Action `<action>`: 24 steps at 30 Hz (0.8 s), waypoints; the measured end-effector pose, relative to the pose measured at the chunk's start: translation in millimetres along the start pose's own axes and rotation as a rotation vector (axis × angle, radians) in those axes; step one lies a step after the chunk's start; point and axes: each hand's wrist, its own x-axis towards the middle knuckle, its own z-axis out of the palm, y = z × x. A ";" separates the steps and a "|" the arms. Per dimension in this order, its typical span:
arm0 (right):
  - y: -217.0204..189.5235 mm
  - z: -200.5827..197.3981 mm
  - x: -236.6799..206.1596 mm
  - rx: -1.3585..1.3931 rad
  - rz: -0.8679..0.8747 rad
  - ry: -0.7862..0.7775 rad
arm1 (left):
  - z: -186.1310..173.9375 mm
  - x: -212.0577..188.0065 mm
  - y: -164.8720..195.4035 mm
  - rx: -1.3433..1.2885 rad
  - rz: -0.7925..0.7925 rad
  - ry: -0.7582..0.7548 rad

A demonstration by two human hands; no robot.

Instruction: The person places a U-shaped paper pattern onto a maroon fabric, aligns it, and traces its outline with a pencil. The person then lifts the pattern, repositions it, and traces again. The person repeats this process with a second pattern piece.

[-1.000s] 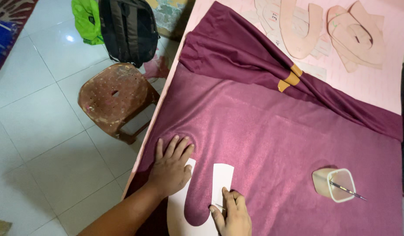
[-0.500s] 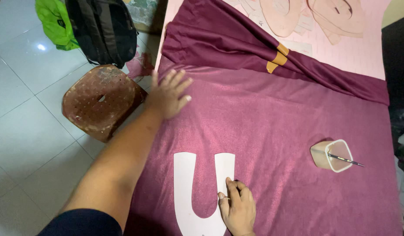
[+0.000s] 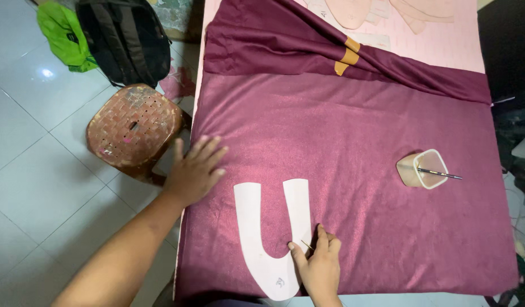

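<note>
A person's right hand presses down on the lower right edge of a white U-shaped paper pattern, its fingers drawn together around a thin pin whose slim shaft pokes up just beside the inner curve of the U. The pattern lies flat on a wide spread of maroon fabric, near the front edge of the table, with its two arms pointing away from the person and its rounded base close to the cloth's front hem; a small dark mark sits near that base. The left hand rests palm down with fingers spread apart and holding nothing, at the left border of the fabric, a little way from the pattern's left arm and not touching it. The cloth has a soft sheen and lies mostly smooth, while a darker folded length of the same colour runs across its far side, crossed by tan strips. To the right, well apart from both hands, a small clear plastic container lies tipped on its side with a thin pencil-like tool across its mouth. A worn brown plastic stool stands on the white tiled floor beside the table, with a black backpack and a green bag beyond it.
</note>
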 end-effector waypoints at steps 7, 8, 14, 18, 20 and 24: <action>19.8 0.1 -8.3 -0.045 0.117 0.021 | 4.1 -72.5 -0.9 -0.589 -0.465 0.168; 21.6 -0.4 -9.2 -0.024 0.138 0.008 | 8.3 -89.3 9.2 -0.593 -0.480 0.130; 33.2 -4.6 14.5 0.356 0.314 -0.112 | 21.3 -127.5 34.8 -0.594 -0.494 0.263; 58.1 -32.2 34.1 0.967 0.447 0.001 | 23.4 -125.6 30.2 -0.614 -0.565 0.177; 73.3 -54.4 47.0 1.078 0.360 0.148 | 23.3 -125.7 29.4 -0.599 -0.574 0.162; 88.8 -77.8 55.4 1.220 0.427 0.230 | 20.3 -129.7 34.7 -0.505 -0.484 0.257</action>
